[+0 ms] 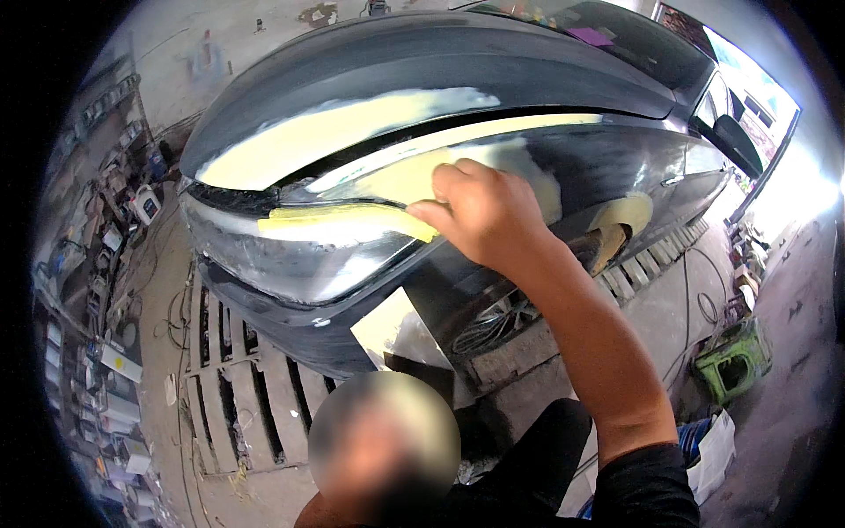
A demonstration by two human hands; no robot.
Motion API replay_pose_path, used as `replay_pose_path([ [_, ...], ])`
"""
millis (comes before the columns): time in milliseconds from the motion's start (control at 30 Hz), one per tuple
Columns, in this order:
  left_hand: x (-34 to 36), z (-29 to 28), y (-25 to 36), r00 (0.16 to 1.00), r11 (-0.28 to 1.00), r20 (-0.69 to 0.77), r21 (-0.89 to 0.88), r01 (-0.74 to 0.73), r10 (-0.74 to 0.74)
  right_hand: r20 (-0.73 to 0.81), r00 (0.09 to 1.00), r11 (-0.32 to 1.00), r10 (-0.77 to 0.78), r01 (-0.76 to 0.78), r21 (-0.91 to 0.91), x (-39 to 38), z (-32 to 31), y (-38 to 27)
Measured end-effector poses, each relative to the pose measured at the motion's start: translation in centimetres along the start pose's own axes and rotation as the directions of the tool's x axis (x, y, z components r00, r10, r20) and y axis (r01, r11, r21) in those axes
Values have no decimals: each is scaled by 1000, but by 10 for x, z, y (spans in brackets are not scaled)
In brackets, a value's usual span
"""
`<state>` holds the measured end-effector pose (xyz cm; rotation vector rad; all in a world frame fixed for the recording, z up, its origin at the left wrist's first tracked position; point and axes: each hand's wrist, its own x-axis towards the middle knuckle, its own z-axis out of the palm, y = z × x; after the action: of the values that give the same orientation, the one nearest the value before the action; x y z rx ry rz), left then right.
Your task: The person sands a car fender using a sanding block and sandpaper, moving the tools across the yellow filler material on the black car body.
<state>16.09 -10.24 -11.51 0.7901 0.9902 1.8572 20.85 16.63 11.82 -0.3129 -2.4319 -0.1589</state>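
My right hand [484, 211] reaches across the front fender of a dark grey car, its fingers curled and closed. Whatever it may hold is hidden. The thumb tip lies next to the end of a yellow tape strip [343, 216], which runs along the upper edge of the headlight [326, 264]. Around the hand, pale yellow filler [396, 179] covers part of the fender [581, 167]. Low in the picture a round blur covers my left hand [370, 458], so its fingers do not show. Just above it, a flat board [396, 321] with pale yellow on it stands tilted.
More filler [352, 123] lies on the hood, and another patch [627, 209] above the wheel arch. Below the bumper is a slatted floor grate [255, 414]. A green plastic stool [732, 363] stands at right, near a cable [687, 308]. Cluttered shelves line the left wall.
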Motion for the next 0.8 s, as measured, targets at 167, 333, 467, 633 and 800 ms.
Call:
replay_pose_path([
  [167,9,23,27,995,916,101,-398,43,-2,211,971,982,114,-79,-171,31,6,-23],
  [333,8,21,29,997,916,81,-400,35,-3,187,970,976,155,-121,-182,21,7,-17],
  [467,10,19,27,996,928,86,-371,35,-3,162,978,986,131,-112,-120,5,1,-7],
  [633,14,23,29,995,925,93,-376,61,-28,167,971,982,169,-153,-107,-11,1,6],
  [800,4,1,6,1000,999,-12,35,-4,4,207,954,973,218,-196,-122,-20,-10,8],
])
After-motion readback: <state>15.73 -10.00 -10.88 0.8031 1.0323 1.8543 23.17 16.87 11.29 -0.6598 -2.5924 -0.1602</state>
